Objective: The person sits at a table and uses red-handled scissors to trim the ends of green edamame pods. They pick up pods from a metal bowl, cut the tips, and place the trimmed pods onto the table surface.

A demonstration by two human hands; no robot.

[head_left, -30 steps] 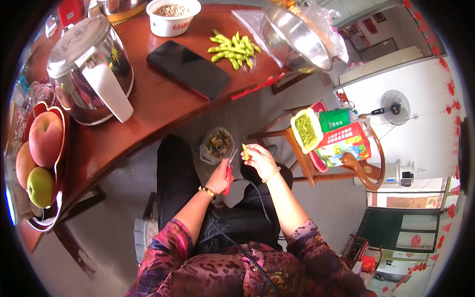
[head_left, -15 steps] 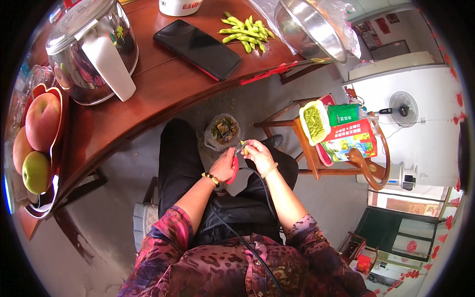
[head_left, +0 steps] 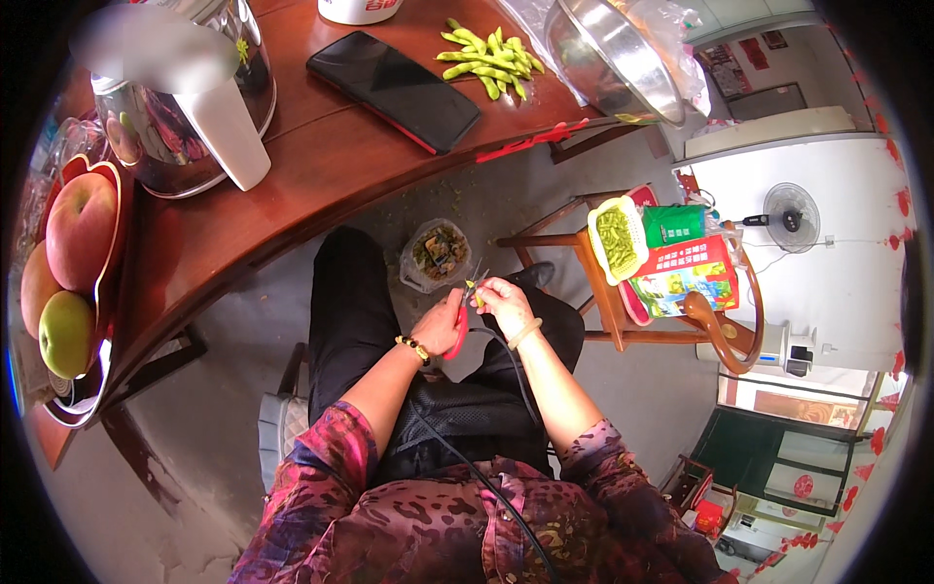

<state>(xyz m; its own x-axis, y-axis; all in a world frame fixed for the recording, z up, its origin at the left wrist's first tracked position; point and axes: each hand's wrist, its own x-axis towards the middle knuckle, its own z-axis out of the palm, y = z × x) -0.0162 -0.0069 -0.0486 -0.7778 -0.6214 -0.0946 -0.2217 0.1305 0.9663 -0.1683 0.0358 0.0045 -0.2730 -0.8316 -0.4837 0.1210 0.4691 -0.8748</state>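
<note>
Green pod (head_left: 479,301) up at the right hand (head_left: 508,307), pinched between thumb and fingers over the lap! Mostly swallowed by those fingertips, just a yellow-green bit in sight. Across to the left hand (head_left: 440,329): closed round red-handled scissors (head_left: 458,335), one handle loop partly buried behind the knuckles. Blades small and blurred right beside the pod; touching or merely close, impossible to tell. Beyond the hands, down on the floor (head_left: 233,409), a plastic-lined container (head_left: 416,279) of dark and green scraps, too jumbled to sort out. Up on the bench (head_left: 292,165), a loose heap of green pods (head_left: 489,66) near a black phone (head_left: 394,90) lying flat. White tub (head_left: 360,8) sliced off by the top edge, contents out of sight. Steel jug (head_left: 161,151) on the left, upper part lost under a blurred patch. Tilted steel bowl (head_left: 618,68) at the far right of the bench, inside streaked with glare. And over on the wooden chair (head_left: 605,313), a pale basket (head_left: 639,234) full of green pieces, hard to make out singly, colourful packets (head_left: 686,273) crowded just beside.
</note>
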